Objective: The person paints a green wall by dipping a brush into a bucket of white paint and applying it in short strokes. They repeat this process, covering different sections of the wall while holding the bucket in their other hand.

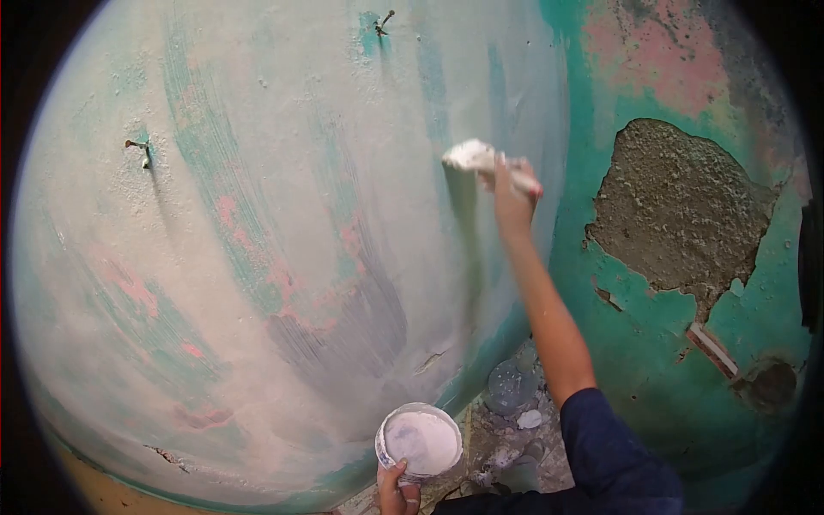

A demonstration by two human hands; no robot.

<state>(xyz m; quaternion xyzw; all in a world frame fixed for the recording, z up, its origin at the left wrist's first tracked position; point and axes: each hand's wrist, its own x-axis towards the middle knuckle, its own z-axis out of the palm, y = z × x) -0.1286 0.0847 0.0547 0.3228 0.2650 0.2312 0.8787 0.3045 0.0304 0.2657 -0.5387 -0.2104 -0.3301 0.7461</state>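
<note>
My right hand is closed around the handle of a paintbrush, whose bristles are coated white and meet the wall at its upper middle right. A dark shadow runs down the wall below the brush. Low in the view, my left hand grips a small round bucket of white paint by its side, thumb on the outer wall. The wall has streaky white paint over it, with green, pink and grey patches showing through.
Two metal hooks or nails, one upper and one left, stick out of the wall. The green wall at right has a broken plaster patch. A clear round container and rubble lie on the floor.
</note>
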